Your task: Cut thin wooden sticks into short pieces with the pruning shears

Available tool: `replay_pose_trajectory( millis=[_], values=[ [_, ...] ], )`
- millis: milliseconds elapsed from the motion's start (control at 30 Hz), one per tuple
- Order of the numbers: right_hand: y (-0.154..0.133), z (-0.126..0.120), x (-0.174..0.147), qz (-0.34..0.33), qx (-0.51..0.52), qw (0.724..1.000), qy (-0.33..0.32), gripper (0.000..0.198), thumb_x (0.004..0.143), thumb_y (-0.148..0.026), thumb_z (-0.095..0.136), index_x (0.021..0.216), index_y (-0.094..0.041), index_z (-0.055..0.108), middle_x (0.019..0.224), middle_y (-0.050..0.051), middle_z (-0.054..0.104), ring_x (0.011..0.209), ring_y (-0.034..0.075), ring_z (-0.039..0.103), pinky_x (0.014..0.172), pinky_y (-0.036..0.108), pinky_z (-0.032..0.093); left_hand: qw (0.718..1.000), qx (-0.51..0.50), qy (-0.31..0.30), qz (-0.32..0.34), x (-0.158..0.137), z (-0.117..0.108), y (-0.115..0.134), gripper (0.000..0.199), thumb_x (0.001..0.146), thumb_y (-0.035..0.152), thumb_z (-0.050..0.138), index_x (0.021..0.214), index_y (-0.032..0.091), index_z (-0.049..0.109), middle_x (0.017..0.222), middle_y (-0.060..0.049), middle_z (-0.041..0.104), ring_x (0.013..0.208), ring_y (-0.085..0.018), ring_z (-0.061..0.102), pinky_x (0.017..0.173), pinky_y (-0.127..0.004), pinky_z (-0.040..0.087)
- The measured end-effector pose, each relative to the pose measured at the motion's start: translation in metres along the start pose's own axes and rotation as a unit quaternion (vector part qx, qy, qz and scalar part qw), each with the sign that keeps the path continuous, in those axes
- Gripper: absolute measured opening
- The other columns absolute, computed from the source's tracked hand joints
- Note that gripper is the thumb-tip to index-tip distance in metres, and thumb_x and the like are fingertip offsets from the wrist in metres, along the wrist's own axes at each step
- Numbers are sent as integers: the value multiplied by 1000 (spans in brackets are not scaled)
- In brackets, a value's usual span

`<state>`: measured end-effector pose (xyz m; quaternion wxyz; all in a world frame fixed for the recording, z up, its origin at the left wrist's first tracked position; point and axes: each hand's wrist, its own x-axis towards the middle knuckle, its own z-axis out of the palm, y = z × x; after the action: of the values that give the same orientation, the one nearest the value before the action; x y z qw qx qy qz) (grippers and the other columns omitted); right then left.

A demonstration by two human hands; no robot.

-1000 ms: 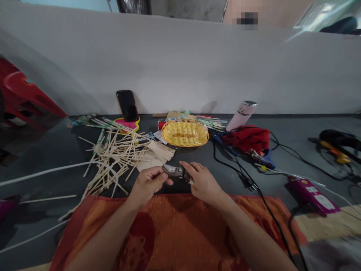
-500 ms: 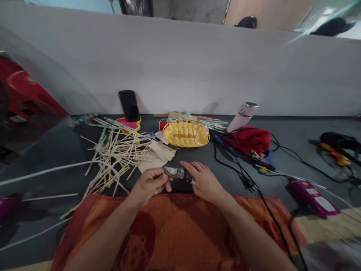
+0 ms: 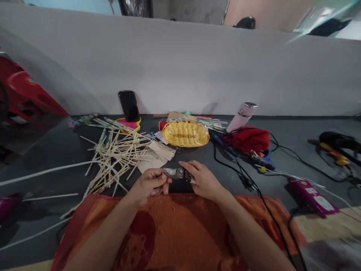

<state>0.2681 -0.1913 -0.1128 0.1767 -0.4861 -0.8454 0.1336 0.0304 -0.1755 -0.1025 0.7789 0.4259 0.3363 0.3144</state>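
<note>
Metal pruning shears (image 3: 177, 173), with a smooth curved blade (image 3: 170, 171) and dark handles (image 3: 187, 176), extend between both hands. Right grip (image 3: 203, 180): closed around the handles. Left grip (image 3: 150, 183): fingers curled, thumb at the blade tip (whether it pinches the blade or a small piece cannot be determined). Beyond both grips sits an oval, woven yellow basket (image 3: 186, 135); beyond the left grip, to its left, straight pale sticks (image 3: 121, 150) form a loose heap. Nearer than both grips: a patterned orange cloth (image 3: 183, 229).

2 bare forearms (image 3: 109, 227) taper through bare wrists (image 3: 222, 194) to 2 bare hands (image 3: 204, 182).
</note>
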Motion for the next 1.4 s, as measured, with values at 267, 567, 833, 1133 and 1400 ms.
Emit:
replay_pose_trajectory(
  millis=[267, 567, 833, 1133, 1400],
  values=[
    [38, -1, -1, 138, -100, 983, 67, 60, 86, -34, 60, 141, -26, 38, 120, 10, 54, 105, 25, 54, 86, 35, 45, 992, -111, -12, 62, -4, -7, 10, 20, 82, 31, 66, 76, 14, 57, 50, 4, 53, 35, 0, 24, 38, -15, 16],
    [49, 6, -5, 185, -162, 967, 72, 51, 79, -49, 68, 123, -25, 57, 110, 9, 60, 102, 28, 51, 82, 37, 44, 999, 1, 8, 47, 5, -2, 2, 22, 88, 34, 58, 85, 13, 59, 59, 0, 61, 36, -1, 27, 39, -16, 16],
    [1, 2, 0, 81, 161, 976, 124, 32, 100, -36, 35, 87, -18, 58, 81, 3, 59, 76, 15, 53, 70, 26, 41, 904, 399, 70, 140, 8, 6, -13, 23, 89, 37, 54, 94, 19, 68, 78, -2, 70, 64, -12, 58, 58, -21, 40],
    [-22, 16, -3, 88, 375, 920, -73, 52, 98, -54, 28, 77, -16, 56, 67, 0, 56, 61, 11, 51, 58, 22, 37, 821, 539, 56, 183, 8, 10, -20, 18, 89, 28, 52, 88, 23, 70, 82, -1, 72, 77, -16, 64, 69, -23, 44],
    [-26, 12, -3, 56, 411, 907, -73, 49, 99, -52, 30, 75, -16, 54, 66, -1, 51, 62, 10, 48, 60, 22, 37, 813, 547, 57, 193, 5, 12, -17, 17, 87, 28, 54, 81, 22, 69, 76, -1, 69, 72, -15, 61, 67, -23, 42]
  ],
)
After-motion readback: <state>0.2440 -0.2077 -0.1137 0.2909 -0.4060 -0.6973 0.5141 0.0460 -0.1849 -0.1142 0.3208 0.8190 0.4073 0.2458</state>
